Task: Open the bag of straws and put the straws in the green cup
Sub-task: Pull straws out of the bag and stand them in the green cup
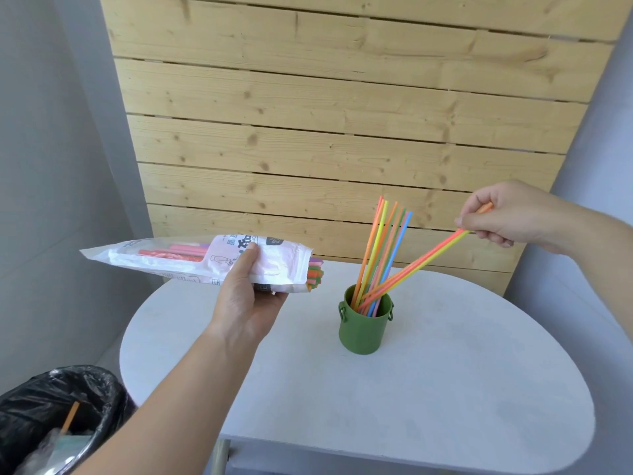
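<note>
A bin [51, 416] with a black liner sits nearest, low left, just beside the table [376, 406]. The left hand [246, 296] is closed around the bag [191, 258], its open mouth facing the cup [364, 327], straw ends poking out. The right hand [507, 216] pinches an orange-yellow straw [416, 265] near its top, its lower end in the cup among upright straws [383, 248]. Straws look light, stiff, slick; best pinched near an end. Nothing blocks the cup.

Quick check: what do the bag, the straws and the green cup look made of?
Bag: thin glossy plastic film, crinkled, partly see-through. Straws: bright, smooth, likely plastic, though paper is possible. Green cup: matte olive, side lugs; painted metal or plastic, unclear.
</note>
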